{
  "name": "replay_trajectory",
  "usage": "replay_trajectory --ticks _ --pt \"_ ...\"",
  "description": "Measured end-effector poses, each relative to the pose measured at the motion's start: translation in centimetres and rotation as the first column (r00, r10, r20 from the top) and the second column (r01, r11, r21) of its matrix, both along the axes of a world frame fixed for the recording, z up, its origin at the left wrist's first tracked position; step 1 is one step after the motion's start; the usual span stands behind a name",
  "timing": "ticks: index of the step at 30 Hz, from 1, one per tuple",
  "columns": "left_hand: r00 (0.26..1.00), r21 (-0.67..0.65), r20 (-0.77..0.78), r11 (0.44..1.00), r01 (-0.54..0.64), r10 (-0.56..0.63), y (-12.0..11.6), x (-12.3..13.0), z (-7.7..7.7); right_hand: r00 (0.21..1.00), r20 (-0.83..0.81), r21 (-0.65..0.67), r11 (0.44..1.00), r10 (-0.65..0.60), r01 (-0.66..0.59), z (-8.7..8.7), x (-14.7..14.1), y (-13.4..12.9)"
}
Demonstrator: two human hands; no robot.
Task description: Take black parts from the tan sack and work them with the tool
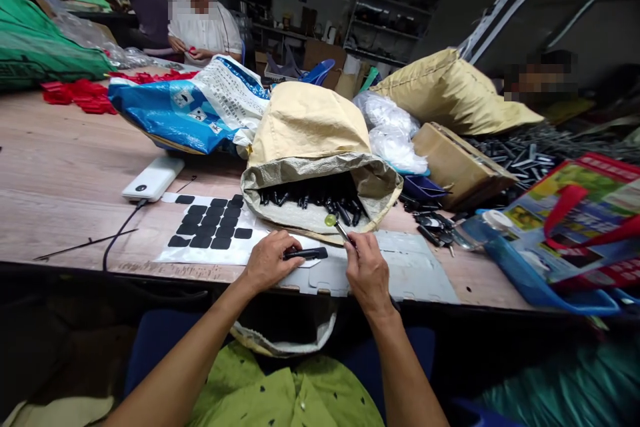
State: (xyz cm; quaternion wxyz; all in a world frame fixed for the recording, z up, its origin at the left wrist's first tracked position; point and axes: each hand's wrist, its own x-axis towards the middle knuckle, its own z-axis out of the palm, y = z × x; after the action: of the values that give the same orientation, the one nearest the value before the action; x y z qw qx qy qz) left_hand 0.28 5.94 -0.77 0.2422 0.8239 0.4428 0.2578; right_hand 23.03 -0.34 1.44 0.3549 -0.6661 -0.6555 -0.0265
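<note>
My left hand (pixel 273 259) is closed around a long, black plastic piece (pixel 314 253) near the table's front edge. In my right hand (pixel 367 270) is a thin metal-shafted tool (pixel 342 231) with a round yellow-green tip, pointing up and to the left. The tip is in front of an open cream woven sack (pixel 310 120), in whose mouth lie several black plastic parts (pixel 345 208). Left of my left hand, a white sheet (pixel 175 252) carries rows of black rounded-square patches (pixel 203 220). A grey board (pixel 415 260) lies by my right hand.
A white power bank (pixel 154 177) with a cable sits at left. Behind are a blue-and-white sack (pixel 175 110) and red pieces (pixel 83 95). To the right are a wooden box (pixel 457 163), a blue tray (pixel 540 290) and a colourful bag (pixel 585 220). Other people sit beyond.
</note>
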Motion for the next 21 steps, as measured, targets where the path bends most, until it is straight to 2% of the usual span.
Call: replay_trajectory --ticks 2,5,8,13,15,19,21 --pt "1.000 -0.019 0.011 1.000 -0.013 0.013 0.1 0.0 0.0 0.989 -0.110 0.035 0.995 0.100 -0.097 0.7 -0.3 -0.9" --pt "1.000 -0.047 0.015 0.999 -0.024 0.025 0.1 0.0 0.1 0.963 -0.192 0.008 0.982 0.187 -0.189 1.2 -0.8 -2.2" --pt "1.000 -0.064 0.021 0.998 -0.020 0.021 0.2 0.0 0.0 0.958 -0.198 -0.020 0.976 0.209 -0.217 1.6 -1.3 -3.1" --pt "0.999 -0.067 0.037 0.998 -0.017 0.019 0.3 -0.1 -0.2 0.955 -0.171 0.012 0.969 0.244 -0.245 2.2 -2.0 -4.2" --pt "0.999 -0.076 0.043 0.997 -0.017 0.020 0.3 -0.1 -0.2 0.954 -0.165 0.004 0.968 0.250 -0.253 1.8 -2.0 -4.5" --pt "0.998 -0.082 0.059 0.996 -0.030 0.034 0.3 0.0 -0.1 0.959 -0.131 -0.104 0.959 0.250 -0.264 0.7 -1.9 -4.7" --pt "0.998 -0.082 0.058 0.996 -0.035 0.040 0.2 0.0 0.0 0.960 -0.125 -0.111 0.959 0.249 -0.263 0.8 -2.1 -4.6"
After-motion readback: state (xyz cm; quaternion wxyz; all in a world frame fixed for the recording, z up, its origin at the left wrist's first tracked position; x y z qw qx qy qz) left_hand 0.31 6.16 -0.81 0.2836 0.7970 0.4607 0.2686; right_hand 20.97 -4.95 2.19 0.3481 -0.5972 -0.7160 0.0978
